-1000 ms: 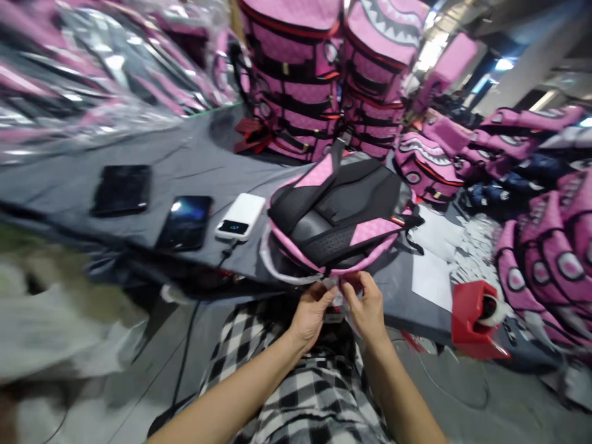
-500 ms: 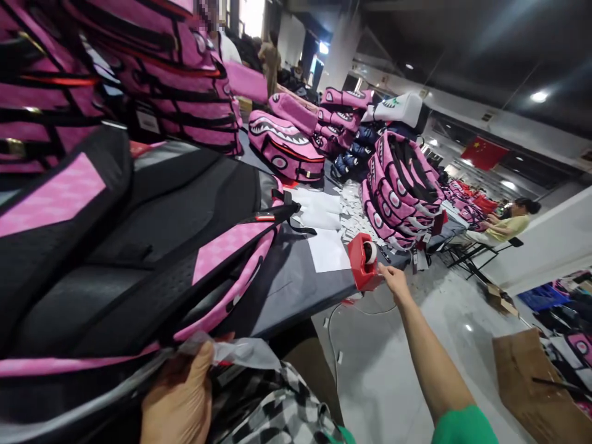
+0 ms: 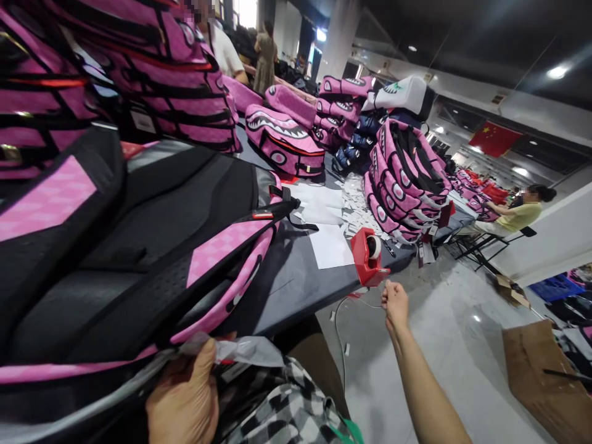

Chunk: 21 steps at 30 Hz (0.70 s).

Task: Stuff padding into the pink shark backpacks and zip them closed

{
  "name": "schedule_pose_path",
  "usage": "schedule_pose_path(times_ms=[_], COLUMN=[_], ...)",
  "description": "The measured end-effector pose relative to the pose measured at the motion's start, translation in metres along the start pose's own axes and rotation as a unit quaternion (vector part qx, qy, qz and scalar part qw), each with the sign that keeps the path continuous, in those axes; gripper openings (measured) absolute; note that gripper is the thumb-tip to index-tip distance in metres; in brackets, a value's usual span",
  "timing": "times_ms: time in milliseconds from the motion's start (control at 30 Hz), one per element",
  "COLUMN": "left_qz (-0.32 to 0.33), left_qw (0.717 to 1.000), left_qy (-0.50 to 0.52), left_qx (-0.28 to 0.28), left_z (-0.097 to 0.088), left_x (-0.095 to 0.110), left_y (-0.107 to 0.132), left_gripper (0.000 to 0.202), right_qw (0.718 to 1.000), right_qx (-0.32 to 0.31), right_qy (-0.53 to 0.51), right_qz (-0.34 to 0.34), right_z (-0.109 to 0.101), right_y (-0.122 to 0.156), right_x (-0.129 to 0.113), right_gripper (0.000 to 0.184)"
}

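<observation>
A pink and black backpack [image 3: 139, 246] lies back-up on the grey table [image 3: 296, 283], filling the left half of the view. My left hand [image 3: 185, 401] is closed on the clear plastic bag [image 3: 245, 351] at the backpack's near edge. My right hand [image 3: 394, 303] is pinched just below and right of the red tape dispenser [image 3: 367, 256] at the table's edge; a thin strip seems to run from the dispenser to my fingers, too fine to be sure.
White paper sheets [image 3: 326, 237] lie beyond the backpack. Stacks of pink shark-mouth backpacks [image 3: 407, 179] crowd the table's far side and left. A cardboard box [image 3: 546, 376] sits on the floor at right. A seated person [image 3: 518, 213] works at another table; others stand far back.
A second ago both hands worked the bag at the backpack's edge. The view swung right; my right hand reached the tape dispenser and has now drawn back from it, lower and closer.
</observation>
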<state>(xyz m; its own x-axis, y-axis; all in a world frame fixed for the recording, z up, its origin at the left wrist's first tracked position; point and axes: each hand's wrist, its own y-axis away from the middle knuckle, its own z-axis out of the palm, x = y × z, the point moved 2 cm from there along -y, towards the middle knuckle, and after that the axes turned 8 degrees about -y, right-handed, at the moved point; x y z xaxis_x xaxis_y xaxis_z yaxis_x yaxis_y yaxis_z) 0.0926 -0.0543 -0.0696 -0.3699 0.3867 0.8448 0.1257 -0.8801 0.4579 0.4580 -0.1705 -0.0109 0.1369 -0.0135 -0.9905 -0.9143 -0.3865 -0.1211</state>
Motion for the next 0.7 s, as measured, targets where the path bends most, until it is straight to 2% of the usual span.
schedule_pose_path(times_ms=[67, 133, 200, 267, 300, 333, 400, 467, 533, 633, 700], left_qz=[0.024, 0.04, 0.045, 0.043, 0.044, 0.05, 0.074, 0.098, 0.104, 0.101, 0.107], left_qw=[1.0, 0.999, 0.998, 0.998, 0.998, 0.998, 0.997, 0.995, 0.994, 0.994, 0.993], left_qy=[0.003, 0.01, 0.027, 0.036, 0.036, 0.034, 0.032, 0.027, 0.019, 0.013, 0.015], left_qx=[0.012, 0.025, 0.022, 0.002, -0.008, -0.013, -0.011, -0.004, -0.009, -0.026, -0.039], left_z=[0.001, 0.003, 0.006, 0.01, 0.011, 0.012, 0.011, 0.01, 0.009, 0.009, 0.008], left_x=[-0.004, -0.006, -0.004, -0.002, 0.0, 0.001, 0.003, 0.004, 0.004, 0.002, 0.001], left_y=[-0.002, -0.001, 0.002, 0.003, 0.003, 0.002, 0.001, 0.001, 0.0, -0.001, -0.003], left_gripper=[0.041, 0.047, 0.049, 0.049, 0.049, 0.047, 0.045, 0.044, 0.044, 0.043, 0.041], right_qw=[0.997, 0.986, 0.95, 0.881, 0.843, 0.804, 0.731, 0.667, 0.623, 0.591, 0.581], right_qx=[-0.031, -0.1, -0.234, -0.416, -0.507, -0.583, -0.67, -0.682, -0.643, -0.54, -0.494], right_qy=[-0.05, -0.091, -0.137, -0.153, -0.135, -0.101, -0.009, 0.074, 0.139, 0.206, 0.224], right_qz=[0.048, 0.1, 0.158, 0.163, 0.123, 0.055, -0.126, -0.292, -0.424, -0.563, -0.606], right_z=[0.023, 0.058, 0.098, 0.133, 0.147, 0.16, 0.181, 0.2, 0.215, 0.224, 0.223], right_y=[0.015, 0.039, 0.074, 0.113, 0.129, 0.143, 0.159, 0.166, 0.168, 0.17, 0.174], right_x=[0.012, 0.018, 0.011, -0.008, -0.021, -0.036, -0.061, -0.075, -0.079, -0.075, -0.073], right_gripper=[0.063, 0.062, 0.054, 0.046, 0.042, 0.039, 0.035, 0.031, 0.031, 0.027, 0.024])
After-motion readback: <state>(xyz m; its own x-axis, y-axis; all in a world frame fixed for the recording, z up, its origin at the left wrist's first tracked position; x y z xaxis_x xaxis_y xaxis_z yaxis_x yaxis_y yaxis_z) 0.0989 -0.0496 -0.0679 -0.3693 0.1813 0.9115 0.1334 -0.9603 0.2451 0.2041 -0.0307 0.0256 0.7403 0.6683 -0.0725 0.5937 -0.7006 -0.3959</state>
